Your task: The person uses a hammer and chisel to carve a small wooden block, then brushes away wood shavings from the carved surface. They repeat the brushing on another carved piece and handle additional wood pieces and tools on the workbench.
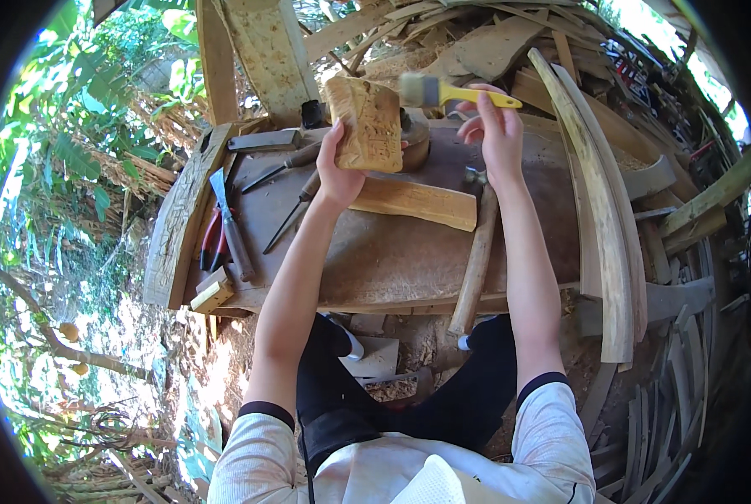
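Note:
My left hand (339, 172) grips a carved block of wood (367, 126) by its lower left edge, holding it up above the workbench. Marks are cut into the block's face. In my right hand (500, 139) is a paintbrush (451, 92) with a yellow handle, its bristles pointing left toward the block and apart from it. Below the hands, a plain wooden board (417, 202) lies across the bench. Beside it, under my right forearm, rests a hammer (476, 252) with a wooden handle.
The brown workbench (375, 269) also bears red-handled pliers (213, 235), a wide chisel (232, 227), thin wooden-handled tools (287, 223) and a sharpening-stone-like grey block (264, 140). Long curved planks (602, 210) lean at the right. Piled scrap wood (476, 50) lies behind; plants (81, 151) grow at left.

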Motion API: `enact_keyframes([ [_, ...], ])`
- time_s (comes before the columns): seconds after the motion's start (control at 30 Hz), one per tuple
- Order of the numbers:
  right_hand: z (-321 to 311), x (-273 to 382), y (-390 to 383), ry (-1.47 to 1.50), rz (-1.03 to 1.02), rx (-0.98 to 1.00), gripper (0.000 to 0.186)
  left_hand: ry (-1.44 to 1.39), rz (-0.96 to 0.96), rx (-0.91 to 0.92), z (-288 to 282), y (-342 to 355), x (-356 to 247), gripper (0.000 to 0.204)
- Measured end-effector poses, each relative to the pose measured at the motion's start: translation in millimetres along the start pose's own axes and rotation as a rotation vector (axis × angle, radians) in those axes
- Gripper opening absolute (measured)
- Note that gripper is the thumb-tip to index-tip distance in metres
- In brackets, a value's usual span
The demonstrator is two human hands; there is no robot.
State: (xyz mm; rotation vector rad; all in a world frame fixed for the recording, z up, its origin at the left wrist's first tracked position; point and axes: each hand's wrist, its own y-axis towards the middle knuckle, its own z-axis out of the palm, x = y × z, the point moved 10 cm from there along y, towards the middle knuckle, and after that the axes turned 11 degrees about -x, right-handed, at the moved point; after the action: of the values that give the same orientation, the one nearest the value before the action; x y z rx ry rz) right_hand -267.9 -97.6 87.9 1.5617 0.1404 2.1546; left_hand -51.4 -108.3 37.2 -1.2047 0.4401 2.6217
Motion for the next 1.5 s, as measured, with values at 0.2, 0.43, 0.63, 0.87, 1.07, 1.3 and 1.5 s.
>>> enact_keyframes([
  [0.2,8.5,-11.0,-4.6,0.068,0.138,0.168,0.034,0.056,-0.018,0.025,1.1,-0.4,8.6,0.075],
  [0.43,22.2,0.4,-14.8,0.132,0.120,0.223,0.034,0.041,-0.023,-0.002,-2.3,-2.9,8.2,0.070],
  [0.63,13.6,14.0,-5.6,0.241,0.031,0.176,0.039,0.090,-0.011,-0.006,-6.1,-1.4,14.1,0.062],
  [0.87,2.3,19.9,-8.2,0.133,-0.070,-0.066,0.038,0.150,0.025,-0.036,-10.6,0.3,17.2,0.051],
  [1.07,14.5,53.6,-24.8,-0.041,-0.249,0.036,0.033,0.368,0.154,-0.060,-6.4,-1.9,12.5,0.050],
  [1.3,39.2,50.1,-39.4,-0.139,-0.216,0.280,0.032,0.302,0.157,-0.081,-7.3,-4.5,7.5,0.054],
  [1.5,36.0,52.4,-35.6,-0.038,-0.192,0.216,0.032,0.214,0.100,-0.058,-7.5,-5.0,8.4,0.058],
])
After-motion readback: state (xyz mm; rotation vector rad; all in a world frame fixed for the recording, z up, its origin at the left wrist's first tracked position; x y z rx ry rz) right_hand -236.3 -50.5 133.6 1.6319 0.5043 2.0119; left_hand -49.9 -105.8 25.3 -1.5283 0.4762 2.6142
